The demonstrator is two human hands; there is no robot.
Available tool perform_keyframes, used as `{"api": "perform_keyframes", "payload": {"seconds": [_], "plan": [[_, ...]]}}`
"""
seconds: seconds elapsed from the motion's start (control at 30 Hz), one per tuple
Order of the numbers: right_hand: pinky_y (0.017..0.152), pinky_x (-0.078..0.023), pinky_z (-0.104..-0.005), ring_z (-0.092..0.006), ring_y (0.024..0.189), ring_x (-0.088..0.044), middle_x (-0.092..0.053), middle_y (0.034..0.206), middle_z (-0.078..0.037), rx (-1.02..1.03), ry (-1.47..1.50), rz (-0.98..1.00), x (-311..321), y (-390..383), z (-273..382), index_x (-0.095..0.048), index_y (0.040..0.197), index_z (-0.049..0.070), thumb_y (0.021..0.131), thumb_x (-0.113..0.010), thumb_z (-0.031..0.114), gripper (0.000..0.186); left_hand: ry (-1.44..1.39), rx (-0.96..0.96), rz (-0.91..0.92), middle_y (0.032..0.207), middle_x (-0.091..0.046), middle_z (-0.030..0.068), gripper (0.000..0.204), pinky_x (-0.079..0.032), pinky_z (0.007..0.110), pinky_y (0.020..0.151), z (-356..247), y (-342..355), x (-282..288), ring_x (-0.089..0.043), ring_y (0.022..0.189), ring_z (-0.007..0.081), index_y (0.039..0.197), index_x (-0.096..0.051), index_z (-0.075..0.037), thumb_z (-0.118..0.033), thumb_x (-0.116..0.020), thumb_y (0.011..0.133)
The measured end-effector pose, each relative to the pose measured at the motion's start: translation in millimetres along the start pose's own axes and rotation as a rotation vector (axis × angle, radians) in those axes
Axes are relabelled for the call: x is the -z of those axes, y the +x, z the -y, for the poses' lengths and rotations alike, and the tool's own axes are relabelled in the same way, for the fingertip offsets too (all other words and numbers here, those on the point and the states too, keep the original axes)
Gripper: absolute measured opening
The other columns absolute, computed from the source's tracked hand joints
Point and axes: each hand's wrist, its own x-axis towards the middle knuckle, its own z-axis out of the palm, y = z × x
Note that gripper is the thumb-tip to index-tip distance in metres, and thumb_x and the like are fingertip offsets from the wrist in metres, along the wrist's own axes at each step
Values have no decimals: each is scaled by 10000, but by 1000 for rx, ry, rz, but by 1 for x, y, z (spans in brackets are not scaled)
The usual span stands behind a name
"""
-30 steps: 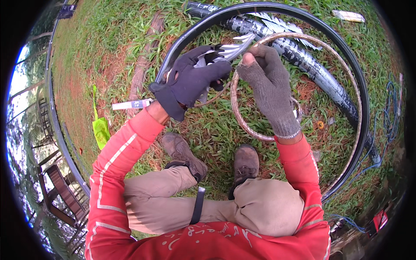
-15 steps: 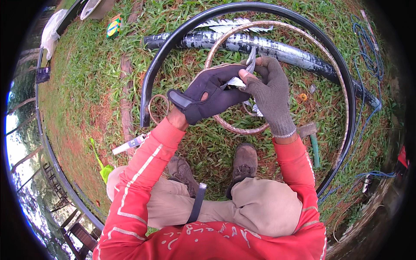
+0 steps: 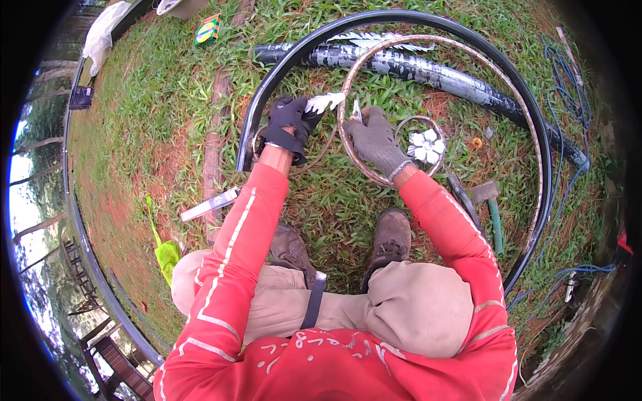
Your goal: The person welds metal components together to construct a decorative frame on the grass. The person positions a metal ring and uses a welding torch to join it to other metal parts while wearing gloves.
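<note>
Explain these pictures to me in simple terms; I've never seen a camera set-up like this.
There is no machine here, only a person at work. Every picture comes from one wide fisheye camera worn on the person's head, looking down, so straight edges bend near the rim.

The left hand wears a black glove; the right hand, a grey knit one with bare fingertips. A white leaf-shaped piece juts out beside the left hand, and a small white piece shows at the right fingertips. How firmly either is gripped, I cannot tell.

On the grass lie a black curved tube, a brown curled strip, a pipe with peeling paint, a white flower and a hammer.
</note>
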Motion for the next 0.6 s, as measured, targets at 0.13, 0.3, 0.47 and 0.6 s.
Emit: {"api": "perform_keyframes", "payload": {"seconds": [0.13,0.3,0.47,0.6], "plan": [[911,-556,-436,-300,983,-731,-754,1044,-198,-62,-159,-4,-1,4,-23,-636,1242,-55,980,-766,373,518,51,97,-85,1187,-680,200,375,-714,552,790,36,-22,-3,-771,964,353,1468,-431,-85,-64,-585,1126],[833,-560,-387,-221,907,-706,-746,984,-123,-64,-70,86,0,17,-39,-672,1213,-34,976,-779,327,445,281,369,251,967,-737,29,154,-530,309,604,42,-12,30,-650,746,126,1139,-715,-47,-186,-648,1131],[646,-491,-293,-102,736,-615,-701,924,-27,-91,177,167,-4,21,-27,-703,1149,23,955,-802,209,286,955,-280,615,920,-708,-17,310,-495,296,704,39,-14,46,-567,740,77,1049,-790,-58,-348,-690,1098],[652,-498,-291,-102,747,-623,-702,925,-16,-141,207,185,0,15,-29,-716,1153,18,978,-811,193,265,1033,-210,484,960,-744,-13,385,-521,289,776,39,-29,33,-637,857,69,1139,-801,-23,-386,-686,1083]]}}
